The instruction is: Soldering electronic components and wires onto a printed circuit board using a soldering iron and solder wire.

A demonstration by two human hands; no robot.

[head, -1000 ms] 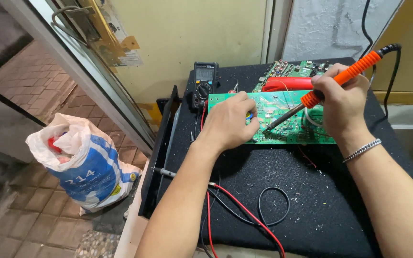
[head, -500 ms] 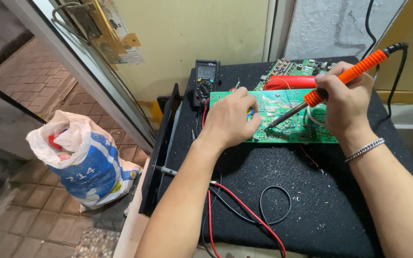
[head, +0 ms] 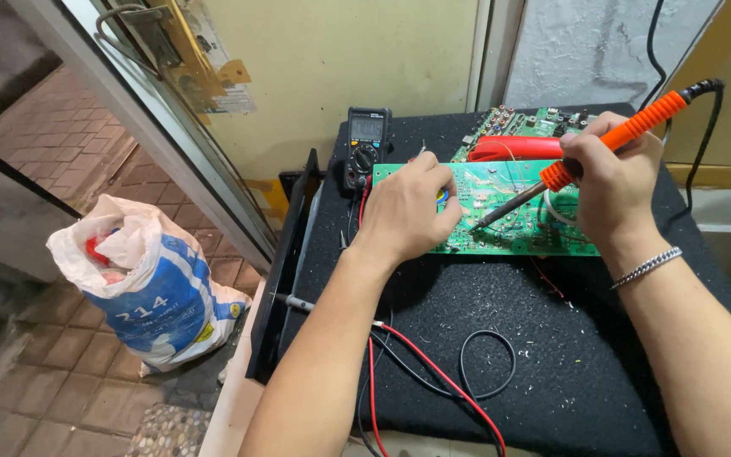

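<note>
A black mat (head: 552,355) covers a small work table that stands by a yellowish wall and an open glass door; outside, on the brick floor, a white and blue sack (head: 150,288) is leaning.

On the mat lies a green circuit board (head: 509,216), flat, near the far edge. Compared with one second before, almost nothing has moved. The left hand (head: 408,211) rests on the left part of the board as earlier, fingers curled and pressed together, pinching something small at the tips. The right hand (head: 611,182) keeps its closed grip around the orange handle of the soldering iron (head: 590,152), and the metal tip touches nearly the same spot in the middle of the board. So I judge that the work on this one point is continuing, not finished.

What the left fingers pinch I cannot tell; only a bit of blue and yellow is visible. The joint under the tip is too small to see. A second board (head: 543,118) behind is partly hidden by a red object (head: 518,148). The meter (head: 365,148) and its red and black wires (head: 433,372) run out of the picture below.
</note>
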